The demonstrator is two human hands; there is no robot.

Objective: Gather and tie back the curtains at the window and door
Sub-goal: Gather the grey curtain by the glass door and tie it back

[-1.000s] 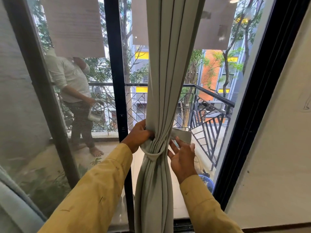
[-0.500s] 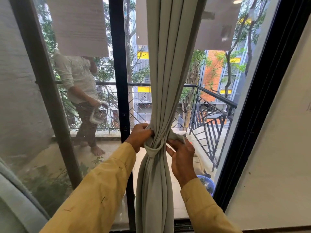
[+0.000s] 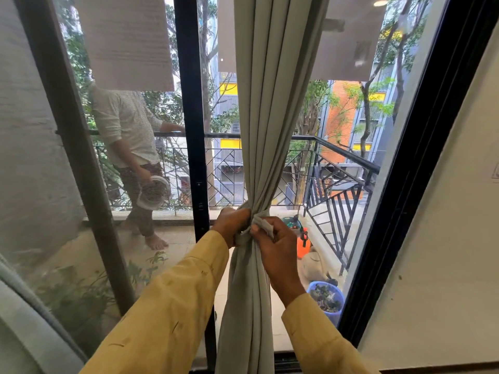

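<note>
A pale grey-green curtain hangs bunched in front of the glass door, pinched into a narrow waist at mid height. A tie-back band of the same cloth wraps that waist. My left hand grips the gathered curtain and band from the left side. My right hand pinches the loose end of the band on the right, fingers closed on it. Below the waist the curtain falls in loose folds between my yellow sleeves.
A black door frame bar stands just left of the curtain. A white wall lies to the right. Outside on the balcony a person holds a round container, near an orange sprayer and a blue pot.
My right hand went from open beside the curtain to pinching the band's end against the gathered waist. The view shifted upward a little, and the person outside stepped right.
</note>
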